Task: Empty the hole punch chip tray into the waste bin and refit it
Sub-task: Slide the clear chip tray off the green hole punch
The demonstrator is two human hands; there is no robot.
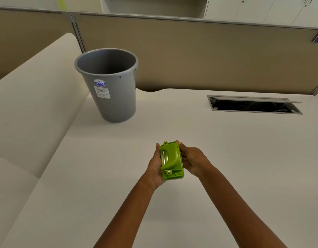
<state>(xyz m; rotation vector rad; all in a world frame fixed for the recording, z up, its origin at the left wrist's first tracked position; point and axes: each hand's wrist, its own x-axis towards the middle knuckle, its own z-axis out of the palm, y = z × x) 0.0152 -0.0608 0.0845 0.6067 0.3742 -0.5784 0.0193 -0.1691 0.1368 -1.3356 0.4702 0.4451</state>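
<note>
The green hole punch (171, 160) is held above the desk (226, 158), near its front edge and well apart from the waste bin (108, 83). The left hand (155, 165) cradles it from the left side and beneath, fingers wrapped round the body; the right hand (192, 161) is closed against its right side, fingertips curled over the far end. Both hands grip the punch. The chip tray itself cannot be made out — it presumably sits on the underside, turned away from the camera.

Judgement: the task stands at an early step, with the punch in hand and the tray apparently still fitted. The next move calls for carrying the punch over the bin's open mouth before the tray is prised off, so loose chips fall inside rather than onto the desk.

The desk is a pale, plain laminate top. The grey bin stands upright on it at the far left, beside a cream padded divider (33, 104). An open cable hatch (252, 105) lies at the far right. A tan partition screen (208, 56) backs the desk, with white cabinets (261, 9) beyond — an office workstation.
</note>
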